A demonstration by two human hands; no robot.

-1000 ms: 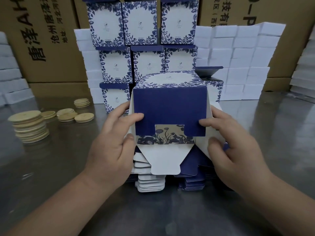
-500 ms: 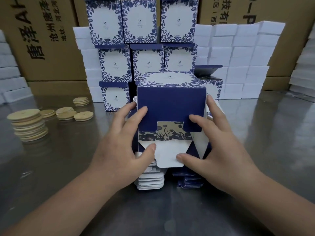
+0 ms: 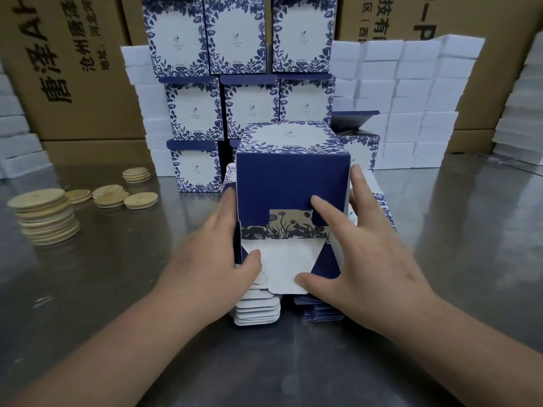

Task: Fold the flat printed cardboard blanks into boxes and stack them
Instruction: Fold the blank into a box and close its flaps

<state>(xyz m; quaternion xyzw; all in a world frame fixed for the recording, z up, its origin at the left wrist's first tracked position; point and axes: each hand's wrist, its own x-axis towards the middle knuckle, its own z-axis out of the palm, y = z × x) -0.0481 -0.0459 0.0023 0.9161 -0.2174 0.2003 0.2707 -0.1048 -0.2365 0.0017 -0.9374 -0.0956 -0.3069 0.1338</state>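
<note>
Just ahead of the person, the half-folded box [image 3: 292, 183] stood above a pile of flat blanks [image 3: 257, 314] on the steel desk [image 3: 440, 245], held between both hands. The left hand [image 3: 205, 259] lay against its left wall, fingers [image 3: 227, 202] straight and close together, thumb pressing the near white flap [image 3: 282, 265]. The right hand [image 3: 367, 254] was spread wide: its index fingertip rested on the navy panel, its thumb touched the flap's lower edge, and its other fingers ran up the right wall. Directly behind, partly hidden by the box, rose a stack of finished boxes [image 3: 244, 107], three rows high, with one open-lidded box [image 3: 358, 142] just to the right. White blocks [image 3: 411, 98] were piled behind those, and brown cartons [image 3: 76, 69] with printed characters stood behind everything. To the left on the desk lay wooden discs [image 3: 44, 215], one tall pile and several small ones, well apart from the hands. The box itself showed a navy panel facing the camera with a notch in its lower edge, a dark floral strip beneath it, and a white top bordered with blue leaves; the white flap hung out unfolded at the bottom.
</note>
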